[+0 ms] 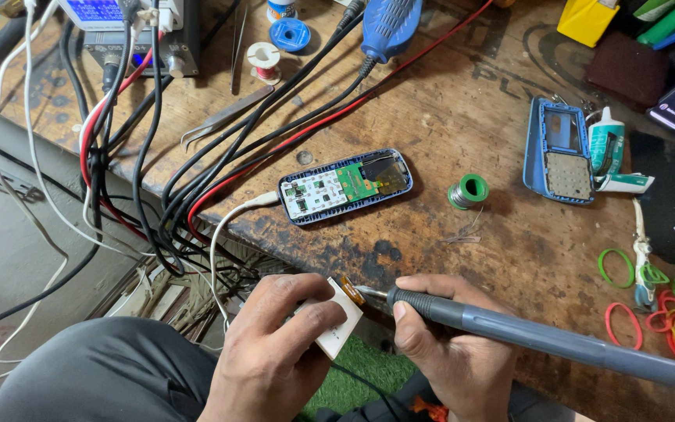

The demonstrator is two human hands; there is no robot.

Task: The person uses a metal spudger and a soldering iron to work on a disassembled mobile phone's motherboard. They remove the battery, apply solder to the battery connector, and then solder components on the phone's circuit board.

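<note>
The left hand (275, 348) pinches a small white square part (336, 319); the right hand (445, 344) grips a grey soldering iron (541, 336), tip touching the part's edge. Beyond the hands on the surface (447, 117) lies an opened blue phone (345, 186), a green-cored solder spool (468, 191) just right of it, and farther right a white-green tube (606, 141)

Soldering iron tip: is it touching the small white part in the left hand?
Touching. The head view shows the soldering iron tip meeting the amber tab at the top edge of the small white part, with no gap visible.
</note>
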